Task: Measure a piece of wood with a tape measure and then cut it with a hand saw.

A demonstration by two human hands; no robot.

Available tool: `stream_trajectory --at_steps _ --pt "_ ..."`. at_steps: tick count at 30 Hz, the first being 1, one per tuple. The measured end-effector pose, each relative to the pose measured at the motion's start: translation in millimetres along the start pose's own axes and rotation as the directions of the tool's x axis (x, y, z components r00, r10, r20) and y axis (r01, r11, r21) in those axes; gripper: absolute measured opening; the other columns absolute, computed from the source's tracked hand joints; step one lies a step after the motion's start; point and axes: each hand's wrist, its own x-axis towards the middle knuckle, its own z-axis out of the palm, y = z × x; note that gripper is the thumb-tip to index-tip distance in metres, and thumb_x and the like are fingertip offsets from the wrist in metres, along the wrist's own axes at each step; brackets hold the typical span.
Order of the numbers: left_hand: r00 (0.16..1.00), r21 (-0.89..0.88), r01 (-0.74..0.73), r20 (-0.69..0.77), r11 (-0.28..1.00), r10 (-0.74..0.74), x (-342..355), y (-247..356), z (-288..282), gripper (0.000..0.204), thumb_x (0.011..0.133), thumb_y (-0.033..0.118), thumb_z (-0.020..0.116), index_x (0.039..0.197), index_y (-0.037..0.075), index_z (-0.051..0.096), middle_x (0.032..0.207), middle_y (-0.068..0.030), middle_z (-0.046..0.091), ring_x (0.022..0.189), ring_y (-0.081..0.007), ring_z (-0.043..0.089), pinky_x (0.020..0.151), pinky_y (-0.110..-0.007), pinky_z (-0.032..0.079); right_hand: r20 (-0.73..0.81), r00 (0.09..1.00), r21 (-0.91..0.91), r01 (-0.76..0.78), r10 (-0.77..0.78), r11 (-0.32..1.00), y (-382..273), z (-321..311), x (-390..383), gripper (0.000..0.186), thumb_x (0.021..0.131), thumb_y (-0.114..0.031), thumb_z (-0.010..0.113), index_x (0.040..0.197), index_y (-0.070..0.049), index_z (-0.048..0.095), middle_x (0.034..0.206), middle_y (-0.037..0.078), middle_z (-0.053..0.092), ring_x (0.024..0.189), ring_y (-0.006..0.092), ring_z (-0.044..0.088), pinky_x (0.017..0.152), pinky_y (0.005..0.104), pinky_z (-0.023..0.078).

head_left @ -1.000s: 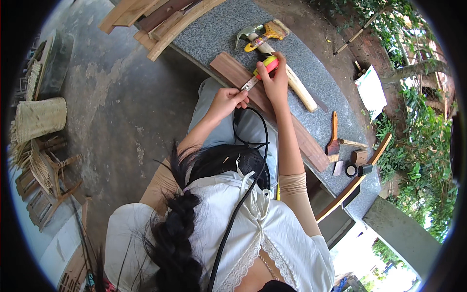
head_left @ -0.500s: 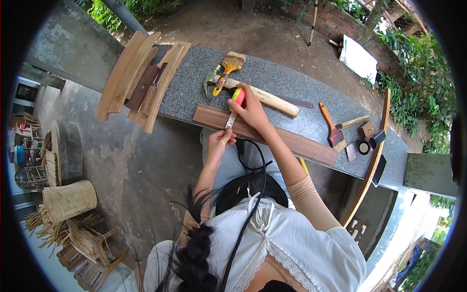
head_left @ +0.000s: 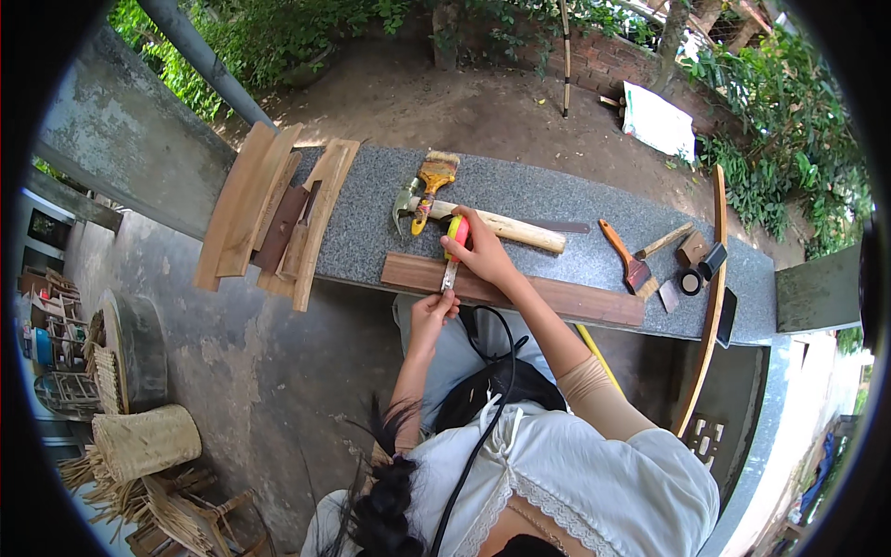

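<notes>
My right hand [head_left: 484, 252] is closed round a red and yellow-green tape measure [head_left: 458, 229] above the dark brown plank [head_left: 557, 299]. A short length of its blade [head_left: 449, 276] crosses the plank toward me. At the plank's near edge, my left hand [head_left: 429, 323] pinches the metal end of that blade. The plank lies lengthwise along the front edge of the grey granite counter [head_left: 371, 204]. Just beyond my right hand rests a claw hammer [head_left: 515, 230] with a pale wooden handle. A yellow-handled paintbrush [head_left: 434, 181] lies across the hammer's neck.
Several wooden pieces [head_left: 246, 204] stick out over the counter's left end. To the right lie another paintbrush [head_left: 636, 272], a wooden block [head_left: 691, 249], a black round container [head_left: 690, 281] and a long curved wooden strip [head_left: 711, 325]. A woven basket [head_left: 147, 441] stands on the floor at left.
The view has tilted up, so the counter and hands appear lower in the picture. Both hands keep the same grip on the tape measure. More of a yellow strip shows beneath my right forearm.
</notes>
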Motion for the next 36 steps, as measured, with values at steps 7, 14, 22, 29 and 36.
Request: stream_trajectory --at_steps 7,14,22,29,36 --pt "0.999 0.054 0.005 0.04 0.999 -0.007 0.6 -0.4 -2.5 0.035 0.083 0.038 0.057 0.076 0.004 0.063 0.067 -0.0004 0.059 0.061 -0.0067 0.053 0.056 -0.02 0.035 0.023 0.999 0.036 -0.034 0.033 0.999 -5.2 -3.9 -1.1 0.056 0.078 -0.035 0.06 0.118 -0.002 0.039 0.105 0.019 0.052 0.097 0.0306 0.053 0.084 0.0351 0.04" --pt "0.999 0.011 -0.002 0.032 1.0 0.001 1.8 1.2 -1.3 0.033 0.082 0.036 0.06 0.076 0.004 0.064 0.067 -0.0006 0.06 0.059 -0.0059 0.052 0.053 -0.019 0.034 -0.005 1.0 0.011 0.013 -0.013 1.0 -0.7 -2.5 1.3 0.052 0.079 -0.032 0.06 0.117 -0.003 0.039 0.102 0.017 0.053 0.094 0.0264 0.053 0.083 0.0329 0.04" --pt "1.0 0.013 0.004 0.029 1.0 -0.005 2.4 -1.2 -3.2 0.033 0.082 0.036 0.06 0.078 0.003 0.064 0.067 -0.0009 0.061 0.059 -0.0058 0.053 0.053 -0.018 0.034 0.045 0.997 0.044 -0.06 0.058 0.997 -7.2 -4.4 1.1 0.057 0.078 -0.038 0.06 0.118 -0.002 0.04 0.109 0.02 0.052 0.101 0.0338 0.052 0.086 0.0371 0.04" --pt "0.999 0.011 -0.004 0.039 1.0 0.004 2.8 -3.5 -2.7 0.034 0.082 0.037 0.059 0.078 0.003 0.064 0.067 -0.0007 0.061 0.059 -0.0058 0.053 0.053 -0.018 0.034 0.058 0.996 0.059 -0.068 0.064 0.996 -7.0 -5.9 0.3 0.057 0.078 -0.037 0.06 0.117 -0.001 0.04 0.109 0.02 0.052 0.101 0.0335 0.052 0.087 0.0368 0.04" --pt "0.999 0.019 0.004 0.033 1.0 -0.004 3.1 -3.1 -2.3 0.035 0.082 0.038 0.059 0.078 0.003 0.064 0.067 -0.0005 0.061 0.06 -0.0056 0.052 0.054 -0.019 0.034 0.053 0.997 0.064 -0.067 0.064 0.996 -6.9 -5.9 1.1 0.057 0.078 -0.037 0.06 0.117 -0.002 0.04 0.109 0.02 0.052 0.101 0.0336 0.052 0.086 0.037 0.04"
